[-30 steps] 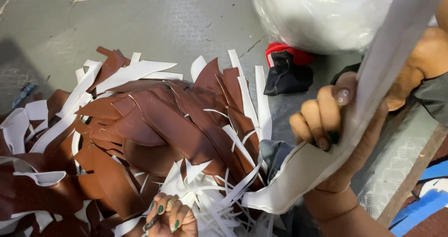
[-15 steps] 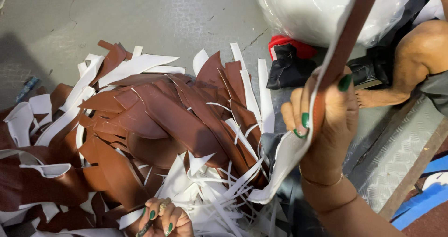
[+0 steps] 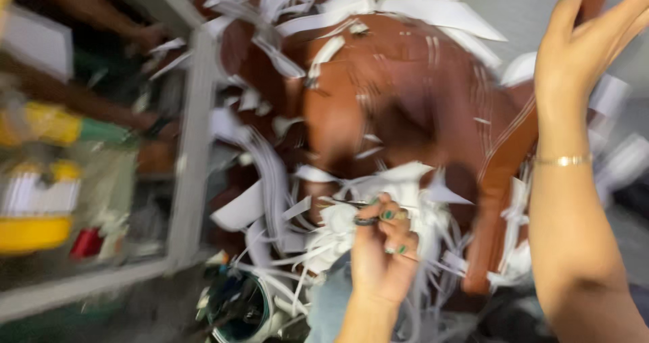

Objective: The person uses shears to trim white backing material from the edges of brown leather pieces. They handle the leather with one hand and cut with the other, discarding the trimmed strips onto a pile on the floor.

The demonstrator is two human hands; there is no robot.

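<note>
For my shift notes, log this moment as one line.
left hand: closed, gripping white strips | right hand: raised, open, beside brown strip | pile: brown and white scraps | view: blurred

Big pile of reddish-brown scraps (image 3: pixel 405 93) mixed with white strips (image 3: pixel 419 8) up around 12 o'clock. Green nail polish on both hands, gold bracelet (image 3: pixel 562 160) at 3 o'clock, blurry yellow container (image 3: pixel 34 231) at 9.

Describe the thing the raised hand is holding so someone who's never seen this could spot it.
Start at the heap of brown and white scraps. At its right edge the right hand is raised, and a long brown strip runs down beside that forearm. It is one long band, unlike the short pieces around it.
</note>
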